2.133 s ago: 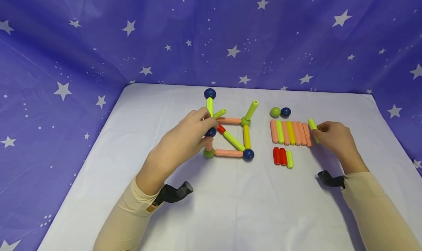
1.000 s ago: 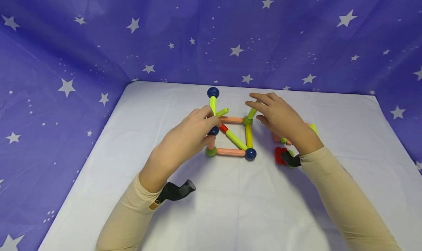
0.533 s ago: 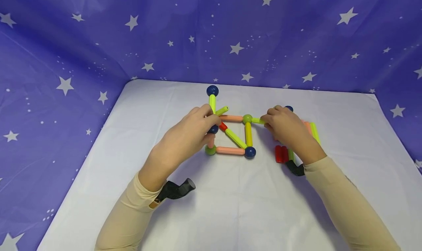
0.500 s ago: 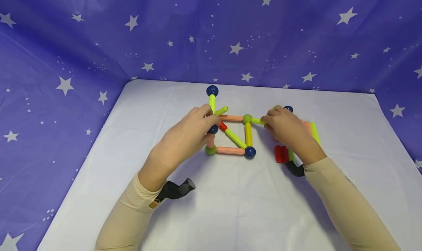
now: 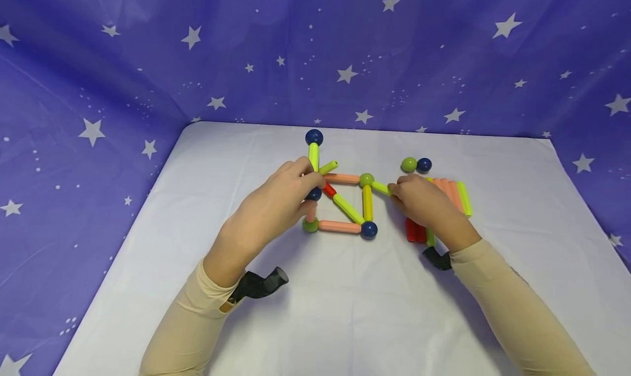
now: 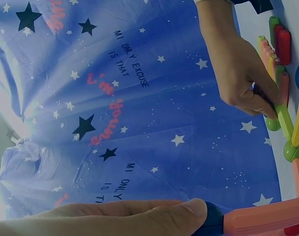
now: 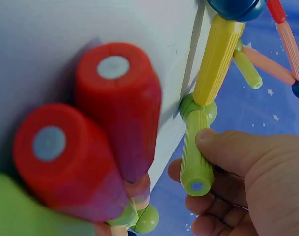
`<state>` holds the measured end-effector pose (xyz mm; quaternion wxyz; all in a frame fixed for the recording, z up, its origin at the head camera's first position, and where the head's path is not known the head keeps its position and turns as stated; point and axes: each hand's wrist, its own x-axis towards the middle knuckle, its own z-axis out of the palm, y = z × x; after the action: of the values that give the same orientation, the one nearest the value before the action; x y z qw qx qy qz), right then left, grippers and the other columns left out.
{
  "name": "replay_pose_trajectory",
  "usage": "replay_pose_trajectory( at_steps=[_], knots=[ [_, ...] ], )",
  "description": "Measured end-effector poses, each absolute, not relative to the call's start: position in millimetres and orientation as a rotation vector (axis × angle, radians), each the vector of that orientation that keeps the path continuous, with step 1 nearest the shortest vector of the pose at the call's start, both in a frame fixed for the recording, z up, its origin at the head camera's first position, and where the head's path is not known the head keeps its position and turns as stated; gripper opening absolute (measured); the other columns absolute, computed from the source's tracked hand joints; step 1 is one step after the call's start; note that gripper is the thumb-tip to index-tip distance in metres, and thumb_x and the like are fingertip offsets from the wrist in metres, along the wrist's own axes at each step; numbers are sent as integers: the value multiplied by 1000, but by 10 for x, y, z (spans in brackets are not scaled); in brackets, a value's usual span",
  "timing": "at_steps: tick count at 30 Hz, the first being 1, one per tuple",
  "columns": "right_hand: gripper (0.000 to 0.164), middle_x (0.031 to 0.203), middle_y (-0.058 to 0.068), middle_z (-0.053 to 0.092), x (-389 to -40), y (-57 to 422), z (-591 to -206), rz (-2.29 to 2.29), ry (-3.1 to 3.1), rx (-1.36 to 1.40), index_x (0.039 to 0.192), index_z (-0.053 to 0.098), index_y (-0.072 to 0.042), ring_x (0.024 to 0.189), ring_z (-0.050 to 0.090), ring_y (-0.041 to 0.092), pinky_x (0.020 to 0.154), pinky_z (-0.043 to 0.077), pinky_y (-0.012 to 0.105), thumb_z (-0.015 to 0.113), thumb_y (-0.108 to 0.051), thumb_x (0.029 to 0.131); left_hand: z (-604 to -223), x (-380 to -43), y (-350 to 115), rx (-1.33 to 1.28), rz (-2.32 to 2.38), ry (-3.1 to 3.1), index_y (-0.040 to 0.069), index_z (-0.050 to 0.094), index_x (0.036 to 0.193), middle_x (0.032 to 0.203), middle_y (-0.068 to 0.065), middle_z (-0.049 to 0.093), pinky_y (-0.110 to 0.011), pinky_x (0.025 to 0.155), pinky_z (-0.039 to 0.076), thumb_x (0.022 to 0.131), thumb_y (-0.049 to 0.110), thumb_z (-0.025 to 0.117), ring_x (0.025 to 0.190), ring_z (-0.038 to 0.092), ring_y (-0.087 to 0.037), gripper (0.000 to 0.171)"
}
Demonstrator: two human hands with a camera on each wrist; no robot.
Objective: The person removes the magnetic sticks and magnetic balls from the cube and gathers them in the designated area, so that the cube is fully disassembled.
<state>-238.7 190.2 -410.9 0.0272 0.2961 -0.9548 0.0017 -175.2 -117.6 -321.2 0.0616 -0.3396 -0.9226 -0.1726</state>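
Observation:
A frame of magnetic rods and balls lies on the white cloth. My left hand point(image 5: 268, 211) grips a dark blue ball point(image 6: 213, 221) at its left side, with an orange rod point(image 6: 262, 216) joined to that ball. At the frame's far right corner sits a green ball point(image 5: 366, 180). From it a light green rod point(image 5: 381, 188) points outward to the right. My right hand point(image 5: 426, 203) pinches this rod between thumb and fingers; the right wrist view shows the rod's end point(image 7: 197, 186) against the ball. A red piece and green rod point(image 5: 348, 208) cross the frame diagonally.
A green ball point(image 5: 409, 164) and a blue ball point(image 5: 424, 165) sit behind my right hand. Beneath and beside it lies a row of orange, yellow and green rods point(image 5: 448, 192), partly hidden. Short red rods point(image 5: 416, 231) lie nearer. A starry purple curtain point(image 5: 315, 52) borders the table.
My right hand left the green rod at the row's end, moved left and took hold of the frame's corner rod. That rod, upright before, now slants down to the right. My left hand stays.

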Motion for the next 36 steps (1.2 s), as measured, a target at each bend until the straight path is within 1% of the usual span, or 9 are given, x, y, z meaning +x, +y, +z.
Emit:
replay_pose_trajectory(
  at_steps=[3,9,13,17,20,22,29,32,36],
  knots=[
    [10,70,6,55,-2371,1895,-4103,-13,-2956,930,94,72,0,63,54,20,60,53,33,72,-4,85,-3218,-1750,-1177,-1032,-527,-2781,10,68,111,102,-3,51,-28,74,45,82,9,79,89,48,-19,30],
    [9,74,8,56,-2308,1855,-4121,-67,-2956,976,95,72,-3,68,53,23,66,52,34,72,-5,86,-3220,-1749,-1186,-1035,-527,-2778,10,68,111,102,-3,50,-27,73,45,82,10,79,89,48,-19,31],
    [11,77,7,60,-2253,1872,-4125,36,-2997,915,96,72,-3,70,56,22,68,53,35,72,-5,85,-3215,-1748,-1189,-1030,-522,-2788,10,67,112,101,-2,50,-27,73,45,81,13,81,88,47,-19,34],
    [14,80,4,62,-2182,2004,-4093,286,-3056,699,99,68,-4,67,55,18,63,50,34,68,-9,86,-3220,-1744,-1188,-1033,-522,-2781,10,67,112,101,-2,50,-28,73,45,81,13,81,88,47,-19,34],
    [18,80,4,62,-2141,2177,-4057,471,-3027,492,100,67,-5,64,52,19,57,45,33,65,-17,87,-3220,-1746,-1184,-1036,-519,-2772,10,67,111,100,-2,50,-28,73,45,81,13,81,87,47,-19,34],
    [23,82,6,64,-2123,2318,-4032,565,-2984,352,101,67,-5,64,54,20,56,45,34,65,-23,87,-3216,-1748,-1179,-1038,-518,-2767,10,67,111,101,-2,51,-28,73,45,81,12,81,86,47,-19,33],
    [35,95,17,65,-2098,2819,-3982,640,-2929,-68,108,62,-1,81,59,31,63,42,39,58,-30,88,-3207,-1747,-1176,-1044,-518,-2773,9,67,111,101,-3,51,-28,73,45,81,12,81,87,48,-19,33],
    [38,99,19,64,-2102,3006,-4015,630,-2952,-183,110,61,1,82,58,33,62,42,39,56,-30,90,-3210,-1744,-1179,-1043,-522,-2776,9,67,110,101,-3,51,-28,73,45,81,12,80,87,48,-19,32],
    [42,102,24,61,-2111,3209,-4085,626,-3021,-287,113,58,7,84,56,37,63,44,44,53,-28,90,-3212,-1734,-1177,-1044,-537,-2776,10,67,110,102,-2,50,-28,73,45,82,12,80,87,48,-19,31]
  ],
)
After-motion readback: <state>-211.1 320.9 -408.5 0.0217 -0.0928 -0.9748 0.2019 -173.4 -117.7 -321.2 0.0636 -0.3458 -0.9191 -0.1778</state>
